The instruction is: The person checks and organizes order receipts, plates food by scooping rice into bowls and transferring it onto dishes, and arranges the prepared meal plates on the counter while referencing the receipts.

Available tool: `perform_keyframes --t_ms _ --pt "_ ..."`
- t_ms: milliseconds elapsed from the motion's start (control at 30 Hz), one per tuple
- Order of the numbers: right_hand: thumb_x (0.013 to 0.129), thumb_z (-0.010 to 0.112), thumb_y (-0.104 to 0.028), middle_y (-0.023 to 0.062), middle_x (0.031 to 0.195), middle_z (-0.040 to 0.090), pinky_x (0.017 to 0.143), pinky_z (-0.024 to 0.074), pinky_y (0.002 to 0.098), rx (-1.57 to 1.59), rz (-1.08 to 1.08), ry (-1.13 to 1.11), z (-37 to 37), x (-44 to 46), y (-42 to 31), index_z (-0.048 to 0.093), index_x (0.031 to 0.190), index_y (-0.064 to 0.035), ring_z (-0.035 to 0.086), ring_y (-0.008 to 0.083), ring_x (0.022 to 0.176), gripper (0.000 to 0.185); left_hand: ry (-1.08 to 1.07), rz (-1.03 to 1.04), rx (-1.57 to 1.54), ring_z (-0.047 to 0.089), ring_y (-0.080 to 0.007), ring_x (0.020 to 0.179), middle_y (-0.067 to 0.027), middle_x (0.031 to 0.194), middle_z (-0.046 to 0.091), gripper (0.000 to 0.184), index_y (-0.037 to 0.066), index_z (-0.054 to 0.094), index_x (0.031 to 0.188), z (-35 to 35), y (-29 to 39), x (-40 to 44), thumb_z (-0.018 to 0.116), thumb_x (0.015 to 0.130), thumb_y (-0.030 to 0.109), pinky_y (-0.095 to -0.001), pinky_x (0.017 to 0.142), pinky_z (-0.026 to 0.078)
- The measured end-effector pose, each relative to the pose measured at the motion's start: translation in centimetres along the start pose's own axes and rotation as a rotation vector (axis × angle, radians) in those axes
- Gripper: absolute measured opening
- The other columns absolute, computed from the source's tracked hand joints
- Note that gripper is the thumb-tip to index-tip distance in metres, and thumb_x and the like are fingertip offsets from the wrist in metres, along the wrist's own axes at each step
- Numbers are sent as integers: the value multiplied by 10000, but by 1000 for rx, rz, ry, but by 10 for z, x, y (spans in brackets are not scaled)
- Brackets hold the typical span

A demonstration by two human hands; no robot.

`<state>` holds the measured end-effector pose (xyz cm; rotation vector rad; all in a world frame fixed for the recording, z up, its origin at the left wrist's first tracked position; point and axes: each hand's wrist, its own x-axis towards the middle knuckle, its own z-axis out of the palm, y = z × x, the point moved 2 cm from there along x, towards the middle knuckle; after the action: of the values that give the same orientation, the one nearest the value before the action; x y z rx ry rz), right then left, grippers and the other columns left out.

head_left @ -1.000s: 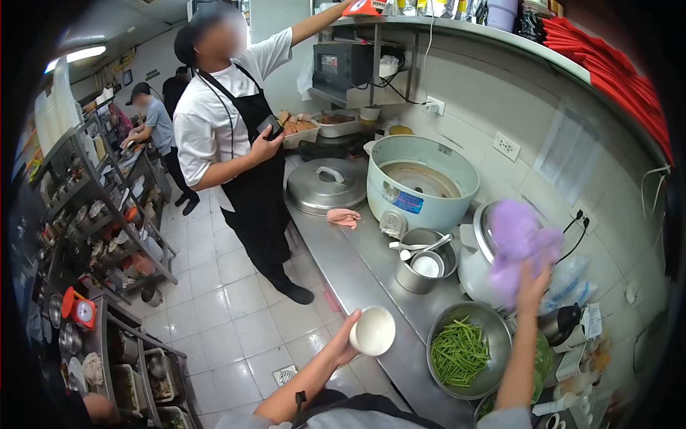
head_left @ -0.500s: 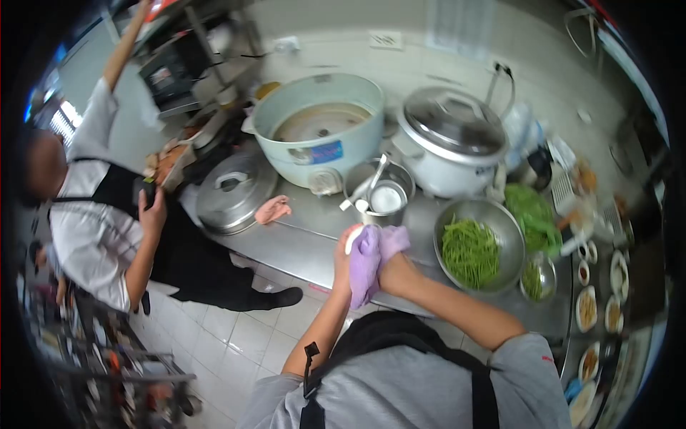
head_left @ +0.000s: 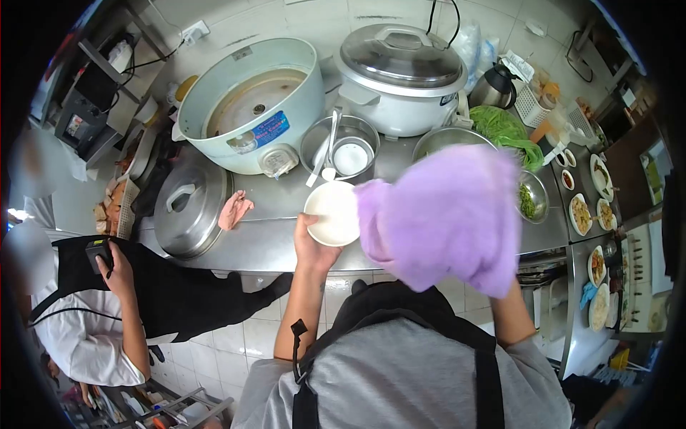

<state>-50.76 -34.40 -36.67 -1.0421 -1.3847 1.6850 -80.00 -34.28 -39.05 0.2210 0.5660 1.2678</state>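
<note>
My left hand (head_left: 316, 252) grips a small white bowl (head_left: 333, 214), thumb over its rim and fingers beneath, with the inside facing up. A purple cloth (head_left: 446, 222) hangs spread out from my right hand, blurred by motion. The cloth hides nearly all of that hand; my right forearm (head_left: 511, 314) shows below it. Just beyond the bowl stands a metal pot (head_left: 368, 125) with a spoon or ladle and a white dish inside. Partly covered by the cloth is a steel basin (head_left: 454, 134).
A pale green rice cooker pot (head_left: 207, 136), a lidded white rice cooker (head_left: 400, 96) and a steel lid (head_left: 171, 225) stand on the counter (head_left: 271, 236). A pink cloth (head_left: 235, 210) lies beside the lid. At left, a person (head_left: 78, 314) holds a black device. Plated dishes (head_left: 580, 214) line the right.
The purple cloth, earlier bunched around the white bowl between both hands, is now off it and spread out to the right. The bowl stays in my left hand. The view has shifted.
</note>
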Motion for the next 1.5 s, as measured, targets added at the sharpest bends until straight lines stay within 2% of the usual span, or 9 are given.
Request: perform_keyframes --t_ms 333,400,667,833,967,1100,1333,1400,1500 --pt "929 488 -251 124 1337 438 1025 350 359 230 4 -144 57 4 71 364 1337 4 446 221 1197 498 48 182 860 542 -169 928 -133 1056 581 523 21 423 1325 35 -36 -11 433 841 218 -283 849 417" --pt "935 468 -242 126 1353 423 1019 357 352 309 311 -93 77 7 38 374 1337 0 444 216 1196 478 239 286 1037 538 -168 901 -111 989 589 450 40 477 1262 9 -25 -9 426 852 219 -286 831 420" --pt "799 554 -131 318 1266 399 940 416 440 -1234 53 305 39 141 110 431 1246 39 455 441 1142 493 474 369 1279 544 -181 945 -131 1027 591 323 -21 560 1128 -65 0 -23 405 881 121 -293 844 418" --pt "807 520 -223 265 943 616 742 483 422 -651 356 -256 43 86 124 577 992 50 622 329 852 335 484 407 1296 591 -176 897 -151 986 641 298 -17 579 1111 -77 -16 17 455 860 85 -284 815 452" --pt "806 519 -174 33 769 607 637 438 256 -83 325 -7 -47 22 49 612 831 -42 546 112 737 163 439 397 1393 602 -153 809 -119 904 656 273 3 589 1087 -81 -47 59 488 843 76 -285 731 473" --pt "670 620 -106 118 1048 612 813 491 355 470 -105 435 -166 -47 -26 564 1114 17 604 223 908 464 318 371 1561 621 -374 869 -231 921 637 297 38 600 1086 -49 -92 108 485 826 123 -416 781 474" --pt "736 561 -107 119 1049 598 814 470 333 124 -531 1121 -271 -83 -73 565 1094 2 582 213 928 374 192 413 2355 612 -326 890 -170 1024 622 417 110 569 1190 57 -81 126 614 810 277 -421 796 494" --pt "755 544 -108 119 1049 594 815 464 327 -54 -536 1264 -280 -85 -79 565 1088 -2 576 211 933 350 -9 556 2093 609 -338 865 -169 970 624 364 83 585 1149 133 -57 147 611 812 217 -419 796 497" --pt "784 519 -109 119 1050 588 816 456 317 -433 -498 1417 -269 -88 -105 565 1080 -8 566 207 942 316 -70 1272 2124 550 -343 912 -157 970 571 326 81 583 1092 246 -21 209 581 767 58 -420 791 457"
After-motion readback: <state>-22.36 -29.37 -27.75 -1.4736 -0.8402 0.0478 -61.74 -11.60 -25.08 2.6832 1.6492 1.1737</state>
